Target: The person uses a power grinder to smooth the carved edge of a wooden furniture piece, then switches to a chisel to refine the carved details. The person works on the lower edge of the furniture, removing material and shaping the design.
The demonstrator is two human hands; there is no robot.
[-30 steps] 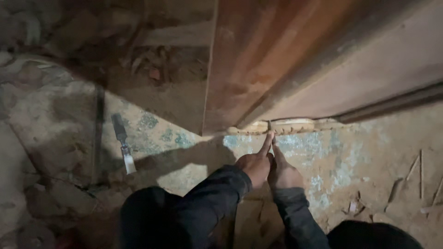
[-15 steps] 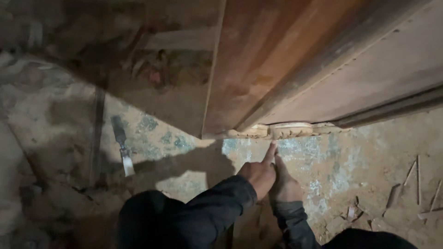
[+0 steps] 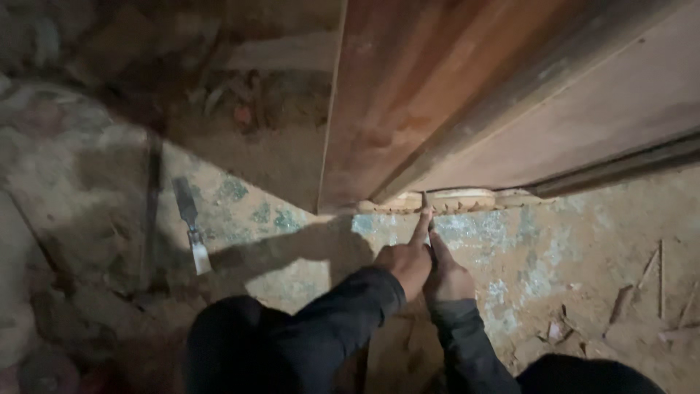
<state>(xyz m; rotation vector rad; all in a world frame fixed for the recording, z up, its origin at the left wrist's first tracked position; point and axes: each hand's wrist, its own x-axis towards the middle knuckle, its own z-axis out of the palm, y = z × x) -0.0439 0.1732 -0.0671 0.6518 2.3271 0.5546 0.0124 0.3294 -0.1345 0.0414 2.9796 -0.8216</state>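
the left hand [image 3: 407, 264] and right hand [image 3: 446, 276] press side by side, forefingers out and holding nothing, against the pale wedge [image 3: 459, 200] jammed under the door [image 3: 408, 102], as if propping it, while a chisel [image 3: 191, 226] lies apart.

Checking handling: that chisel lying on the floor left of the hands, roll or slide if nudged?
The chisel looks flat-bladed and lies flat on the rough floor, so it would probably scrape rather than roll. Its metal blade suggests stiff and fairly heavy for its size. Neither left hand nor right hand touches it.
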